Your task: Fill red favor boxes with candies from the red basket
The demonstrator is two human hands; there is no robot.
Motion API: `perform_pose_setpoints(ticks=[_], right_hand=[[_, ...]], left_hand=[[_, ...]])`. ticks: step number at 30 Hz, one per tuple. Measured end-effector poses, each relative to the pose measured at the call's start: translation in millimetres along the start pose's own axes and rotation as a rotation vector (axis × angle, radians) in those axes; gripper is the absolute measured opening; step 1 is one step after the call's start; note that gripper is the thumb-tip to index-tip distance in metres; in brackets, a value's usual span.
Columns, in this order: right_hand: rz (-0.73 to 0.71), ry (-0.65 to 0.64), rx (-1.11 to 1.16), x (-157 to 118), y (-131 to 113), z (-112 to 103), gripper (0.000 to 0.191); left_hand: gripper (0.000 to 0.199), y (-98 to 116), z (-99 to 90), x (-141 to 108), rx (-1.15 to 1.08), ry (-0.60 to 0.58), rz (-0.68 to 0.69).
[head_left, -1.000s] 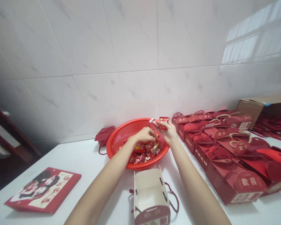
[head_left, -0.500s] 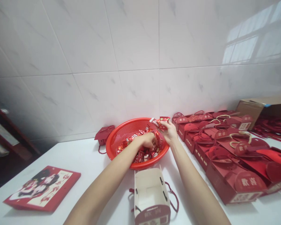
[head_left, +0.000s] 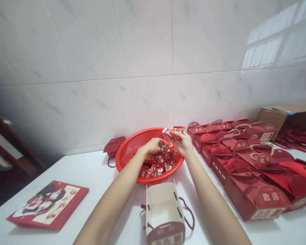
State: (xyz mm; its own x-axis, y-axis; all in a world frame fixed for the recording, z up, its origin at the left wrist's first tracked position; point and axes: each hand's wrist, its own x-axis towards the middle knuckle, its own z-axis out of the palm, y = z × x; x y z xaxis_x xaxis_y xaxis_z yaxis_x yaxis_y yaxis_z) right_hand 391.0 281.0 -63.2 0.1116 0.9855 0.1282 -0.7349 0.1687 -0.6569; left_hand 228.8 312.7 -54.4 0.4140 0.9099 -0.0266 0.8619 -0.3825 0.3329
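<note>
A red plastic basket (head_left: 122, 143) with mesh walls holds a heap of red-wrapped candies (head_left: 155, 163). My left hand (head_left: 153, 146) is down in the basket at the heap, fingers curled; what they pinch, if anything, is hidden. Over the basket's right rim, my right hand (head_left: 185, 143) grips several wrapped candies (head_left: 177, 130) between thumb and fingers. In front of the basket stands an open paper gift box (head_left: 163, 207), pale inside, with dark red cord handles; its visible inside looks bare.
Rows of closed red gift boxes (head_left: 255, 190) fill the right side. A cardboard box (head_left: 272, 117) with red cords is behind them. A small red box (head_left: 113, 146) sits left of the basket, and a flat red printed packet (head_left: 48, 204) lies front left. A tiled wall (head_left: 148, 102) backs the table.
My left hand has shifted up and left within the basket, uncovering more candies. The right hand stays nearly still with its candies.
</note>
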Motion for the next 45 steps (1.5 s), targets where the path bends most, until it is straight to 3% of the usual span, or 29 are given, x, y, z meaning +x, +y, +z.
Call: perform_pose_setpoints(ticks=[4, 6, 8, 11, 12, 14, 19, 23, 28, 31, 45], right_hand=[[0.003, 0.001, 0.0, -0.1, -0.1, -0.1, 0.02], [0.004, 0.006, 0.0, 0.0, 0.2, -0.3, 0.02], [0.003, 0.011, 0.001, 0.2, 0.6, -0.6, 0.02], [0.001, 0.019, 0.004, 0.5, 1.2, -0.8, 0.02], [0.001, 0.021, 0.005, 0.5, 1.2, -0.8, 0.02], [0.002, 0.025, 0.006, 0.3, 0.9, -0.5, 0.021], [0.008, 0.023, 0.006, -1.8, -0.8, 1.4, 0.018], [0.004, 0.01, 0.003, -2.6, -1.0, 2.4, 0.018], [-0.001, -0.002, -0.008, -1.2, -0.2, 1.8, 0.02], [-0.002, -0.001, -0.013, -0.4, 0.3, 1.1, 0.019], [0.01, 0.005, -0.021, 1.3, -0.1, -0.1, 0.018]], left_hand=[[0.053, 0.5, -2.7, -0.5, 0.013, 0.159, -0.025], [0.046, 6.5, -2.7, -2.2, -0.012, 0.151, 0.027], [0.031, 15.1, 0.7, -4.1, -0.062, -0.008, 0.125], [0.022, 28.1, 12.0, -5.6, -0.026, -0.38, 0.255], [0.026, 31.5, 16.4, -5.3, 0.025, -0.452, 0.263], [0.036, 36.6, 24.7, -3.8, 0.123, -0.485, 0.226], [0.03, 38.4, 33.3, 2.0, 0.142, -0.461, 0.127], [0.02, 25.5, 21.0, 1.4, 0.011, -0.434, 0.112], [0.028, -1.4, -3.1, 0.4, -0.161, -0.244, 0.09], [0.032, -11.2, -7.5, 3.3, -0.236, -0.145, 0.083], [0.036, -10.7, -5.8, 2.4, -0.292, 0.112, 0.029]])
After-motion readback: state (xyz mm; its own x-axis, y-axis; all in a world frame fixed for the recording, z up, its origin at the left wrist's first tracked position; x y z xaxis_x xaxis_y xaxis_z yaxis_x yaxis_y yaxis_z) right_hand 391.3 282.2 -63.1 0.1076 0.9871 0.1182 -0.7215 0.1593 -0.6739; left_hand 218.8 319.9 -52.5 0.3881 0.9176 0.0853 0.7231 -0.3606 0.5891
